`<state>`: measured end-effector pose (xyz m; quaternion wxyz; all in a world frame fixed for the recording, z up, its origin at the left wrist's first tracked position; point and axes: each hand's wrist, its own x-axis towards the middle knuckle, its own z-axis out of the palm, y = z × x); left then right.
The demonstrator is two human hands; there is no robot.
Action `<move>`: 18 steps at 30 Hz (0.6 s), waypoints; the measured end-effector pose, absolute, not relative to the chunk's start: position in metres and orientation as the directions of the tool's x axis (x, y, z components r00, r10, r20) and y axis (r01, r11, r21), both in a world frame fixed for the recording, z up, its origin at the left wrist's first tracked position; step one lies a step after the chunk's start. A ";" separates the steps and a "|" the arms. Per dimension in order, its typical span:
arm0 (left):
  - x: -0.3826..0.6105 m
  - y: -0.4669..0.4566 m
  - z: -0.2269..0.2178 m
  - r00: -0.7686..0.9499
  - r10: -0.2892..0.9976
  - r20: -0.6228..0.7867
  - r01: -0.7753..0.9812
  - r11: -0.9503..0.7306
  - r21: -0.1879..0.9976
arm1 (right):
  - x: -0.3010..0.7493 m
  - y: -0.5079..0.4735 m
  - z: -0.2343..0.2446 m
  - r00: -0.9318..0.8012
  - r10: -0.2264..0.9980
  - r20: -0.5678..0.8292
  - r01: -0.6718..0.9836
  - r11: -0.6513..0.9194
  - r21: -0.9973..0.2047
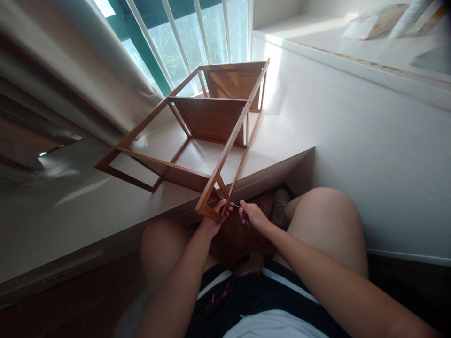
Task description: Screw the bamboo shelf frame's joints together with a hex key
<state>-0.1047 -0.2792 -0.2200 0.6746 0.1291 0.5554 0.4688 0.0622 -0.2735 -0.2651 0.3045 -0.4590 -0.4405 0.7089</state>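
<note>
Gripping near end of wooden rack [213, 119] with left hand [214, 226], close to the corner, with fingers partly hidden by the rails. Pinching thin metal tool [236, 205] in right hand [252, 217], just to the right of left hand, with fingers closed. Pointing tool toward the rack's near corner, at a post by the left fingers. Cannot tell exact contact at tip; too small.

Lying on its side: rack, reddish-brown, open-framed, with three panels standing on edge across it. Resting on pale bench [287, 135], running from far end by the window to near end jutting past the bench edge, between the knees.

Below and around hands: bare left knee [167, 246] and right knee [327, 220], dark shorts [243, 305] with white stripes, part of white top [278, 324], one shoe [281, 205] beyond right knee.

Farther out: to the left, beige curtain [88, 61], hanging in folds. Behind rack, window with white bars [202, 30] and teal frame [143, 51]. To the right, white ledge [306, 35], above bench level, carrying plastic bag [373, 21] and white tube [410, 19].
</note>
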 end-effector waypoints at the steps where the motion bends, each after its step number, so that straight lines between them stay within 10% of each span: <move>1: -0.105 -0.279 -0.221 -0.056 0.777 -0.628 -0.492 0.525 0.694 | 0.064 -0.274 -0.264 -0.363 0.869 -0.336 0.019 -0.354 -0.935; 7: -0.106 -0.279 -0.224 -0.053 0.782 -0.621 -0.501 0.517 0.694 | 0.077 -0.278 -0.249 -0.292 0.955 0.040 0.347 0.145 -0.927; 18: -0.104 -0.278 -0.220 -0.056 0.775 -0.629 -0.490 0.528 0.694 | 0.081 -0.280 -0.243 -0.346 0.923 0.167 0.478 0.327 -0.815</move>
